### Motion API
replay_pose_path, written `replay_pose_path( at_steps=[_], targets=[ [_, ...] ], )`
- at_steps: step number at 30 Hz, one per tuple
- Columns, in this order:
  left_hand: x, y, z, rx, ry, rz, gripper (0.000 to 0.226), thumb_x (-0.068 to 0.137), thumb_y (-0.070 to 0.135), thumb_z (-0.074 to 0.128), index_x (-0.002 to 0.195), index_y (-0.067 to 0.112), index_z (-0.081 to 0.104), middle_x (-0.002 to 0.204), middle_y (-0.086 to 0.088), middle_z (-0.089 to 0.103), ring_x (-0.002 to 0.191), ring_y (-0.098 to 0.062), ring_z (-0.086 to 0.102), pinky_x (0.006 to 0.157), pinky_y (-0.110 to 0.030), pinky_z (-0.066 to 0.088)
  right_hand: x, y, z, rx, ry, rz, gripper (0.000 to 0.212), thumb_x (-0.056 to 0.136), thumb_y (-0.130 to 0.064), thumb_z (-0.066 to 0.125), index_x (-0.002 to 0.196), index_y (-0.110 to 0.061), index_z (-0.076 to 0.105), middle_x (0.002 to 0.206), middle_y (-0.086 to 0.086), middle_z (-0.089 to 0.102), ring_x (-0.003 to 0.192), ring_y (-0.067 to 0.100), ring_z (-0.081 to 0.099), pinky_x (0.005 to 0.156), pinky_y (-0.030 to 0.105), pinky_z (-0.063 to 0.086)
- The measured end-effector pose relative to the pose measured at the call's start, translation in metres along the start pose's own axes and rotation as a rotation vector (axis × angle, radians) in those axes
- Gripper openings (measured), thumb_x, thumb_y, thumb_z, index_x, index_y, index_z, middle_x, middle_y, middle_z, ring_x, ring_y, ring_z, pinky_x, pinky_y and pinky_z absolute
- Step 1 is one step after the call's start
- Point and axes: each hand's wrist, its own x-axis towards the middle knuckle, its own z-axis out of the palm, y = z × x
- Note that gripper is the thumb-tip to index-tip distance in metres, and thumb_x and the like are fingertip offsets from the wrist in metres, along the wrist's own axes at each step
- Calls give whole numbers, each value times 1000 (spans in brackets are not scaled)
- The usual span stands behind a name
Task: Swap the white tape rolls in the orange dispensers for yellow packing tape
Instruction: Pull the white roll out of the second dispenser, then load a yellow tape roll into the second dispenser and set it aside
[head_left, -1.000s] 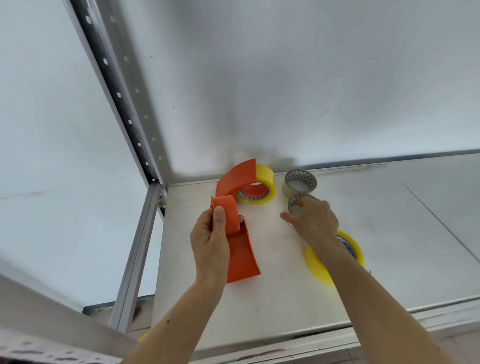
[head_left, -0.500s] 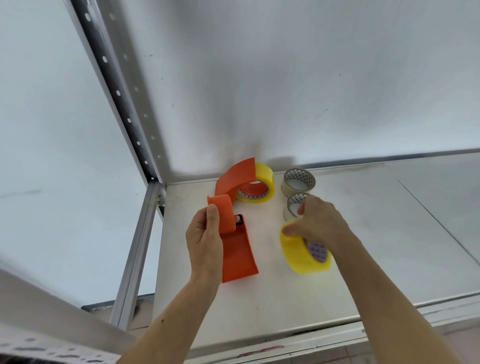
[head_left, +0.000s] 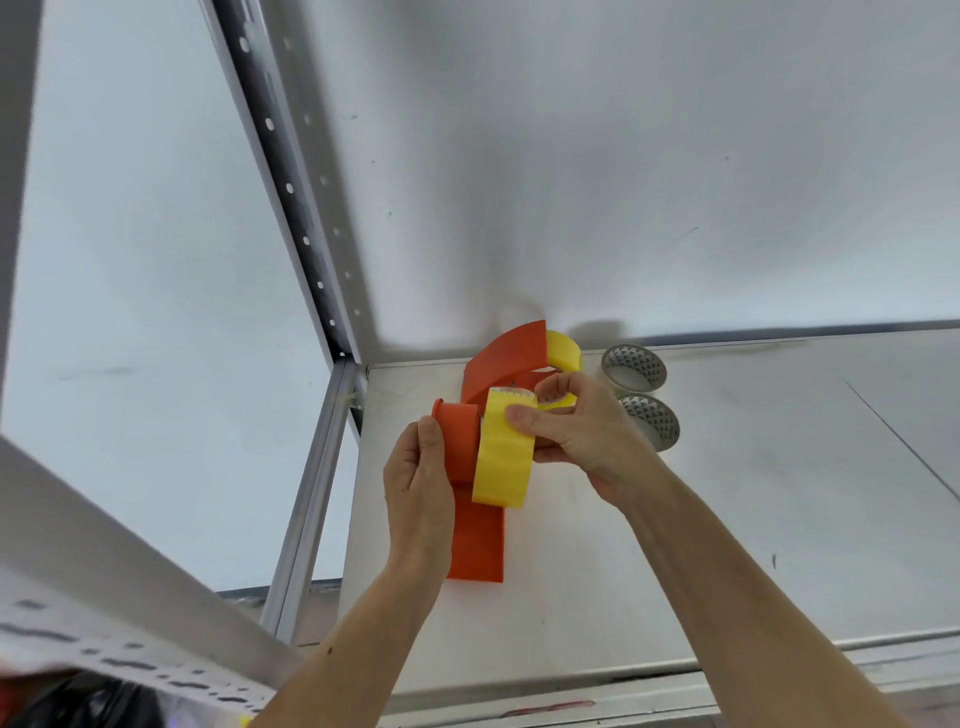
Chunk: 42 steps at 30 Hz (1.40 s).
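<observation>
Shelf: pale metal board, filling the lower right of the frame. Its left edge meets a perforated upright post running from the top centre down to the shelf's back left corner; its back edge meets a plain white wall; its front lip crosses the lower right. The right half of the board lies bare and open, well apart from both hands.

Orange dispensers, two. One held at mid-frame by the left hand, fingers closed round its hub, its flat tail resting on the board. The other stands at the back near the corner, already carrying a yellow roll.

Yellow tape rolls, two: the loaded one above, and a second gripped by the right hand, thumb across its outer face, pressed just beside the held dispenser's hub.

White rolls, two: lying flat, touching one another, just right of the right hand.
</observation>
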Motion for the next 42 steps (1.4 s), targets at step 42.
replay_pose_path(
  at_steps=[42],
  targets=[
    [9, 13, -7, -45, -13, -90, 60, 58, 61, 73, 94, 15, 65, 93, -12, 71, 88, -26, 69, 74, -36, 60, 44, 63, 63, 710, 22, 241, 40, 91, -27, 49, 105, 5, 69, 87, 19, 66, 78, 34, 64, 80, 49, 58]
  ],
)
